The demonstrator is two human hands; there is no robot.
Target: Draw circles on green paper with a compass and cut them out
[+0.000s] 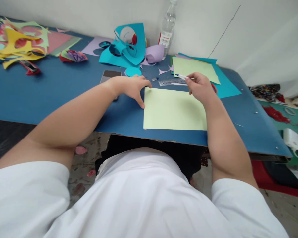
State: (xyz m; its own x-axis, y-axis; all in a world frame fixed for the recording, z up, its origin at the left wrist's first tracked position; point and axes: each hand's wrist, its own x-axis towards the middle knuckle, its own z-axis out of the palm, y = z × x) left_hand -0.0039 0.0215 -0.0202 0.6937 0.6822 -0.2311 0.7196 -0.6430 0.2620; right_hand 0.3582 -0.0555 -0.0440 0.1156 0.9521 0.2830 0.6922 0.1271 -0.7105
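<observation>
A pale green sheet of paper lies flat near the front edge of the blue table. My left hand rests at its left side, thumb and fingers spread, with the fingertips at the paper's upper left corner and edge. Above the sheet's upper right part, my right hand is closed around a white pen, whose dark blue end points to the left. Just behind the sheet lie a clear ruler and a small blue pen cap. Part of a red ring-like thing shows behind my right hand.
Cut blue paper, a water bottle and blue paper circles stand or lie at the back. A phone is partly under my left wrist. Coloured sheets lie back right, paper scraps far left.
</observation>
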